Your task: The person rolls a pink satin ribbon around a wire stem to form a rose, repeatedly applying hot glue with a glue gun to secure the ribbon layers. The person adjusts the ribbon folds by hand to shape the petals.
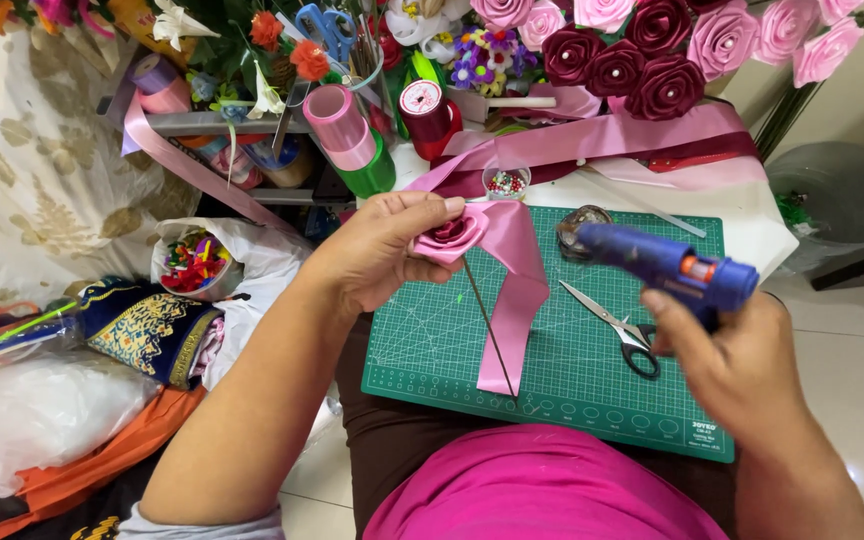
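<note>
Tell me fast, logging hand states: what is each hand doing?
Left hand: closed on the pink ribbon rose.
Right hand: closed on the blue glue gun.

A green cutting mat (592,390) lies across the lap, with grey-handled scissors (620,328) resting on its right half. At the mat's far edge stands a small clear cup of coloured pins (506,183), and beside it a dark round object (580,226), perhaps a glass dish, too blurred to tell. Behind them, ribbon spools (344,128) in pink, green and red crowd together under blue-handled scissors (326,24). Finished ribbon roses (652,50), pink and maroon, fill the top right. At left, a white bag (252,262) holds a tub of bright bits (192,264).
</note>
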